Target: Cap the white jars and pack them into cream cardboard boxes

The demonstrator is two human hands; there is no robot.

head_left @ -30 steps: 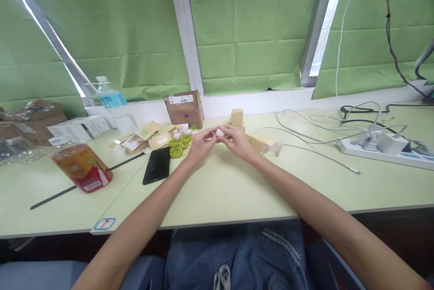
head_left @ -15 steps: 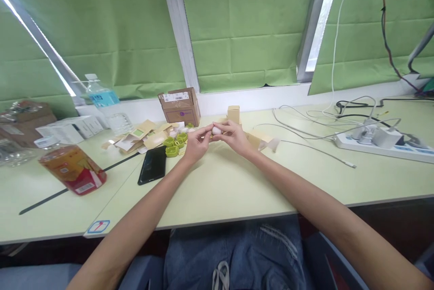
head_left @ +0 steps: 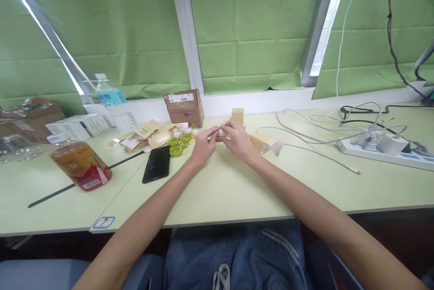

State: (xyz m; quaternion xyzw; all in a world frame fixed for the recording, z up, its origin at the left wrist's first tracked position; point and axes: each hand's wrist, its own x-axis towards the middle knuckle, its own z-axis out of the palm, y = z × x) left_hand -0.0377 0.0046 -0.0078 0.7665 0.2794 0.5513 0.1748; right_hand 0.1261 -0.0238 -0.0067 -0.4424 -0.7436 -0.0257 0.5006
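Between the fingertips of both hands is a small, whitish, rounded piece (head_left: 222, 132), held just above the table; its exact kind does not show. My left hand (head_left: 204, 144) pinches it from the left, thumb and fingers closed. From the other side my right hand (head_left: 239, 141) closes its fingers on it too and covers part of it. Several green, ring-like plastic pieces (head_left: 176, 151) lie just left of my left hand, with small white pieces among them. Behind my right hand stands a small tan box (head_left: 238, 116). An opened tan carton with clear wrapping (head_left: 259, 142) lies to its right.
A black phone (head_left: 156, 164) and flattened tan packaging (head_left: 144, 134) lie on the left. Beyond are a brown cardboard box (head_left: 185, 109), a water bottle (head_left: 115, 105) and a bottle of amber drink (head_left: 81, 166). Cables run to a white power strip (head_left: 383, 152) on the right.
The view has shifted slightly, so the scene sits a little further right. My fingers have closed further around the whitish piece and now cover more of it.
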